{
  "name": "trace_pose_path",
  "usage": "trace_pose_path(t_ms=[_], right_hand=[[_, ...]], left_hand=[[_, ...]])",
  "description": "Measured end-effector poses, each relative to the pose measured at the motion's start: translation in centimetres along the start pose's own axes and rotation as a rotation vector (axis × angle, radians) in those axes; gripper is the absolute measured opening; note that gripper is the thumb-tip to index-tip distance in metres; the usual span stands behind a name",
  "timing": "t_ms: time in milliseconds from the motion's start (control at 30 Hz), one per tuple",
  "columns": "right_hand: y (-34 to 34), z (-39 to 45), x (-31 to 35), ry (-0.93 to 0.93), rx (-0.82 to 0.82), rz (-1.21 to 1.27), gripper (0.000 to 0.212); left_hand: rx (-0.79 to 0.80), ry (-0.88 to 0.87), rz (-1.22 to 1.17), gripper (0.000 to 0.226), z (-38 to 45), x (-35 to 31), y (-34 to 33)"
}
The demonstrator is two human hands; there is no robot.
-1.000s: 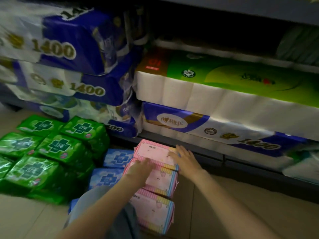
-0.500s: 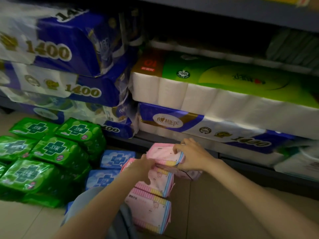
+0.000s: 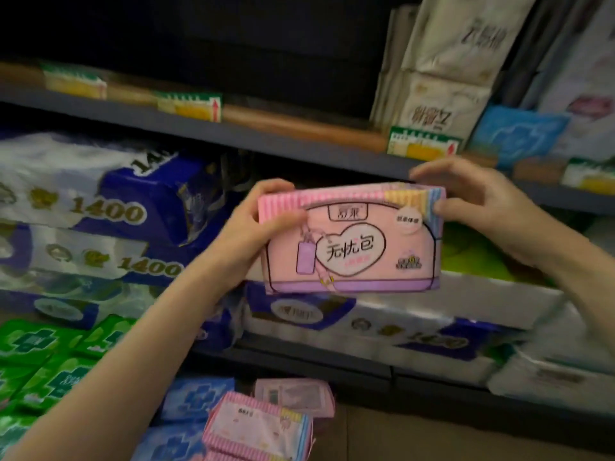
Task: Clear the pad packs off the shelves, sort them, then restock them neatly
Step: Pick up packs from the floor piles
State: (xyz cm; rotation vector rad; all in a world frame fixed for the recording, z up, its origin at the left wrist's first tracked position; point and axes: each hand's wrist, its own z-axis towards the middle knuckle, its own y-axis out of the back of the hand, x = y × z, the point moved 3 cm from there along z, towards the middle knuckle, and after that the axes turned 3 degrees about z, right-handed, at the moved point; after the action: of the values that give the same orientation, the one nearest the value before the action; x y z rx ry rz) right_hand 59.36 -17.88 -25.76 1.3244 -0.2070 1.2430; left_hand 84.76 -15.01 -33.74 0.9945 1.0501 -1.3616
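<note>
Gripping its two ends, the left hand (image 3: 256, 224) and the right hand (image 3: 472, 201) were clamped on one pink pad pack (image 3: 352, 241), which was held upright, printed face to the camera, in front of the grey shelf edge (image 3: 233, 134). More pink packs (image 3: 263, 424) were stacked on the floor below, with blue packs (image 3: 196, 397) beside them and green packs (image 3: 46, 361) further left. Blue-and-white tissue bundles (image 3: 109, 207) were seen on the lower shelf behind.

A pad pack (image 3: 352, 241) is between both hands, before the shelf edge (image 3: 299, 144), seemingly above floor packs (image 3: 259, 424)
</note>
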Motion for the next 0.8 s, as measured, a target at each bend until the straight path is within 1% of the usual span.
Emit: trace_pose_path(t_ms=[33, 67, 167, 200, 233, 267, 333, 400, 433, 467, 500, 533, 567, 600, 633, 667, 733, 767, 800], right_hand=[[0.4, 0.1, 1.3, 0.065, -0.041, -0.132, 0.040], [0.5, 0.1, 2.5, 0.130, -0.066, -0.286, 0.050], [-0.8, 0.6, 4.5, 0.307, -0.114, -0.795, 0.110], [-1.4, 1.0, 4.8, 0.366, -0.164, -0.952, 0.123], [-1.9, 1.5, 5.0, 0.424, -0.220, -1.071, 0.128], [-2.5, 2.2, 5.3, 0.467, -0.269, -1.144, 0.128], [-3.1, 3.8, 6.3, 0.537, -0.364, -1.172, 0.120], [-3.1, 6.5, 7.5, 0.621, -0.446, -1.179, 0.108], [-3.0, 8.1, 7.8, 0.644, -0.483, -1.193, 0.105], [-2.8, 9.9, 8.2, 0.648, -0.513, -1.213, 0.105], [-2.5, 11.9, 8.4, 0.627, -0.527, -1.232, 0.108], [-2.3, 13.8, 8.4, 0.577, -0.517, -1.251, 0.112], [-2.2, 15.4, 8.1, 0.510, -0.484, -1.275, 0.114], [-2.2, 16.7, 7.5, 0.433, -0.420, -1.307, 0.114], [-2.2, 17.9, 6.8, 0.362, -0.344, -1.348, 0.111], [-2.1, 18.9, 5.9, 0.304, -0.255, -1.386, 0.105], [-1.7, 20.1, 4.5, 0.231, -0.089, -1.390, 0.088], [-1.3, 20.0, 4.3, 0.223, -0.055, -1.379, 0.079], [-0.8, 19.7, 4.5, 0.266, -0.079, -1.368, 0.070]], left_hand=[[-0.035, -0.044, 0.052, 0.054, 0.6, -2.3, 0.0], [-0.051, -0.072, 0.105, 0.051, 1.0, -4.3, 0.1], [-0.058, -0.126, 0.202, 0.057, 2.2, -9.9, 0.2], [-0.058, -0.142, 0.237, 0.060, 2.5, -11.5, 0.2], [-0.057, -0.157, 0.270, 0.062, 2.7, -12.9, 0.2], [-0.059, -0.174, 0.294, 0.062, 3.0, -14.1, 0.3], [-0.080, -0.198, 0.308, 0.059, 3.7, -16.1, 0.9], [-0.148, -0.242, 0.361, 0.055, 4.7, -17.8, 2.1], [-0.216, -0.280, 0.438, 0.053, 5.4, -18.4, 3.0], [-0.315, -0.351, 0.565, 0.052, 6.3, -19.1, 4.0], [-0.434, -0.446, 0.753, 0.049, 7.1, -19.6, 4.8], [-0.517, -0.540, 0.952, 0.047, 8.0, -19.9, 5.2], [-0.531, -0.605, 1.110, 0.046, 9.0, -19.8, 5.2], [-0.487, -0.623, 1.218, 0.048, 10.3, -19.1, 5.1], [-0.406, -0.594, 1.277, 0.052, 11.7, -18.1, 5.0], [-0.325, -0.543, 1.310, 0.057, 13.0, -16.9, 4.8], [-0.223, -0.448, 1.368, 0.067, 15.1, -14.9, 4.4], [-0.180, -0.400, 1.401, 0.072, 15.9, -14.0, 4.2], [-0.130, -0.359, 1.431, 0.076, 16.7, -13.3, 3.8]])
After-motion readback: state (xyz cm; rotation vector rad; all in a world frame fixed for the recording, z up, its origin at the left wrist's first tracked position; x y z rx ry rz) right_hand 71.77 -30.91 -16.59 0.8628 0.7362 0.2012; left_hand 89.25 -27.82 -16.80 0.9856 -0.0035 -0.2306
